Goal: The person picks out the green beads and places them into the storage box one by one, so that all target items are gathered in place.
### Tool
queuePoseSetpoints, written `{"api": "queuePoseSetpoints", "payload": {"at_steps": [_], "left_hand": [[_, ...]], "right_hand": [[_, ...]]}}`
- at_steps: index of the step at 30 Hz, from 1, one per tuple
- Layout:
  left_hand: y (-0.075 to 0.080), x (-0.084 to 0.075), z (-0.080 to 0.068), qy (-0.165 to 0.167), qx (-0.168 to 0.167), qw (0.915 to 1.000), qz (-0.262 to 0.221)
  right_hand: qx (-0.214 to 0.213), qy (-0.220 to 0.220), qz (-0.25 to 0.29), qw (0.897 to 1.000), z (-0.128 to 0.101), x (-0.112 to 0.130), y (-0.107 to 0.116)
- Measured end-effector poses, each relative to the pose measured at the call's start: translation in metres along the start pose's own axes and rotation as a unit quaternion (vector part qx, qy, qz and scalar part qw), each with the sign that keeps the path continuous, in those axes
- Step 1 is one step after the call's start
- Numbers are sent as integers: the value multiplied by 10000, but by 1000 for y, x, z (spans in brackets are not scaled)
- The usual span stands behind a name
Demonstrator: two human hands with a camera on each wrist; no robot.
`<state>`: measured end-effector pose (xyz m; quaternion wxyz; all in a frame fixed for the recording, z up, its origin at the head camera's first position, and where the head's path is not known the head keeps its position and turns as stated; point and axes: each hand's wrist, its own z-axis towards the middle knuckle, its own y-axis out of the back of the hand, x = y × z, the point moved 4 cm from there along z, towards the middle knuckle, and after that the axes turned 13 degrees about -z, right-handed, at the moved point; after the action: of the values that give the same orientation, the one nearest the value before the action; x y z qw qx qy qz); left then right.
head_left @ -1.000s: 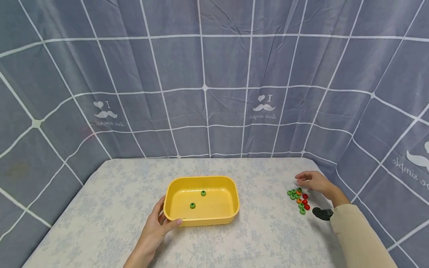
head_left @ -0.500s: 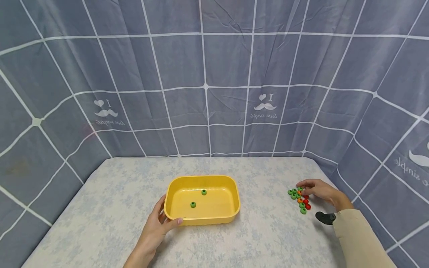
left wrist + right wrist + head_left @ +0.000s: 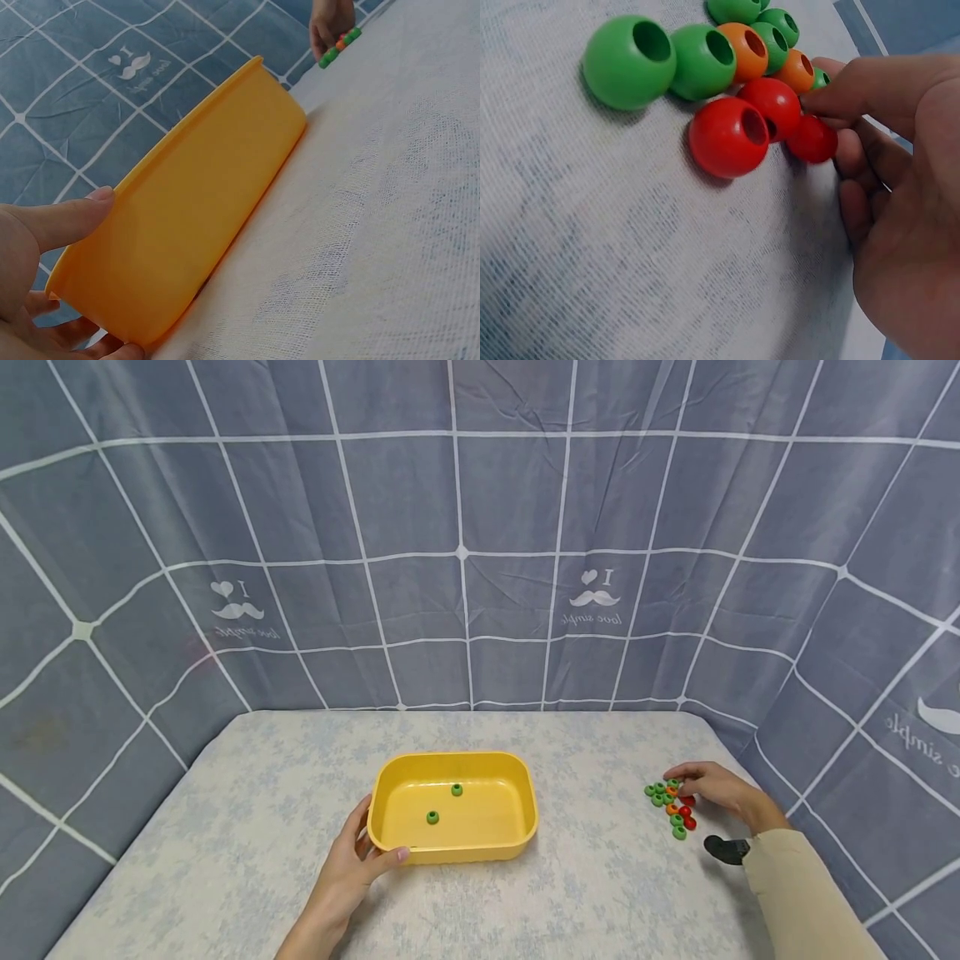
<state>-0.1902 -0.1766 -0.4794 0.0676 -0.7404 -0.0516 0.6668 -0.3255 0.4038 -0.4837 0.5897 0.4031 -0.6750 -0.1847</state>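
Observation:
My left hand (image 3: 341,872) grips the left end of a yellow plastic tray (image 3: 483,814), thumb at the rim and fingers around the corner. Two green beads (image 3: 432,817) lie inside it. My right hand (image 3: 723,792) is at the far right, over a cluster of round wooden beads with holes. In the right wrist view, its thumb and index finger reach either side of a green bead (image 3: 821,78) beside an orange bead (image 3: 795,73). A red bead (image 3: 812,140) sits right at the lower fingers. I cannot tell whether the fingertips pinch a bead.
Several more green beads (image 3: 628,61) and red beads (image 3: 728,137) lie close together near the right hand. A black strap piece (image 3: 726,850) sticks out at the right sleeve (image 3: 806,889). A pale floral cloth (image 3: 570,893) covers the table, with grey-blue checked curtains (image 3: 510,602) around it.
My right hand has come down from behind onto the far side of the bead cluster and stayed there. The left hand and tray have kept their place.

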Motion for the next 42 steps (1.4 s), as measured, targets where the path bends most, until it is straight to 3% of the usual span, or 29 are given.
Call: {"api": "queuePoseSetpoints", "payload": {"at_steps": [9, 21, 42], "left_hand": [[-1, -2, 0, -14, -51, 10000, 58], [-1, 1, 0, 57, -70, 9999, -60], [0, 0, 0, -6, -98, 9999, -34]], "right_hand": [[-277, -101, 140, 9995, 1, 0, -5], [-558, -136, -296, 9979, -2, 7, 0], [-308, 618, -286, 9972, 15, 64, 0]]}}
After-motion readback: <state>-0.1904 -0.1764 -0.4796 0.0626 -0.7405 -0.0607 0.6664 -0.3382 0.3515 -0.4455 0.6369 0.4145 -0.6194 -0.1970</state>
